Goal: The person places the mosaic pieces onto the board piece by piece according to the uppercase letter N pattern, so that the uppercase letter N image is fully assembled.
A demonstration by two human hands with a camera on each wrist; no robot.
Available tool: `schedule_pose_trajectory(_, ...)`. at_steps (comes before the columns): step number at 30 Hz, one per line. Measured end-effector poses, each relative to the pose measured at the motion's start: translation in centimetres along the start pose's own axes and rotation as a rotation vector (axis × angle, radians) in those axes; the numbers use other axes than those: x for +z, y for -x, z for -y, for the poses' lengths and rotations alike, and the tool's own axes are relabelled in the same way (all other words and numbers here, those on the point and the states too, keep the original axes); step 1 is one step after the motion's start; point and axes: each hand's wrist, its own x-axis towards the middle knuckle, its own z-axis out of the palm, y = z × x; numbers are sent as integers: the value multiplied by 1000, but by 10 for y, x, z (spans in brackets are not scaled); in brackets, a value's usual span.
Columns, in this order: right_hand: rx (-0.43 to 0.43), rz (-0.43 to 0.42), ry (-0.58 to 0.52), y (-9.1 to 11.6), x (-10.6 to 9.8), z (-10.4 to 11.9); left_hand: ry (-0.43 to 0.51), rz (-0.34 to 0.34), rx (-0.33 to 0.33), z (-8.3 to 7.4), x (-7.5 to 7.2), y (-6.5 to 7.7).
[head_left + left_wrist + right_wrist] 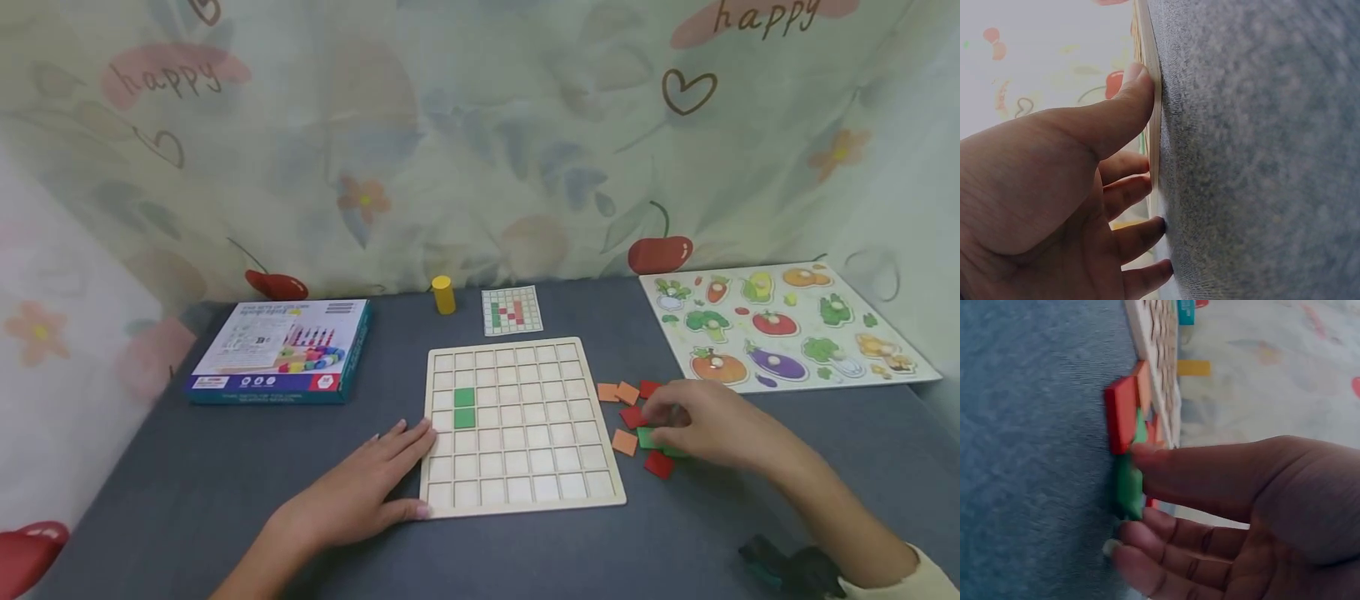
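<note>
My left hand (363,483) lies with fingers spread at the left side of a wooden grid board (514,439). In the left wrist view its thumb (1129,106) rests along the board's edge. Two green tiles (464,407) sit in the grid, one above the other. Right of the board, my right hand (705,423) is down at a loose group of small square tiles. In the right wrist view its thumb and curled fingers are at opposite edges of a green tile (1129,490). A red tile (1121,414) and an orange tile (1142,386) lie beside it.
A small pattern card (512,311) lies behind the board, with a yellow cylinder (444,296) standing left of it. A flat game box (281,350) is at the left. A vegetable picture board (787,329) lies at the right. A printed curtain hangs behind the dark table.
</note>
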Motion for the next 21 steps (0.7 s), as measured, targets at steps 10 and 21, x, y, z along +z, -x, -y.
schedule_pose_trajectory(10,-48,2,83,-1,7,-16,-7,8,-5,0,0,-1)
schedule_pose_trajectory(21,-43,-26,27,-3,11,-10,-12,-3,-8,0,2,0)
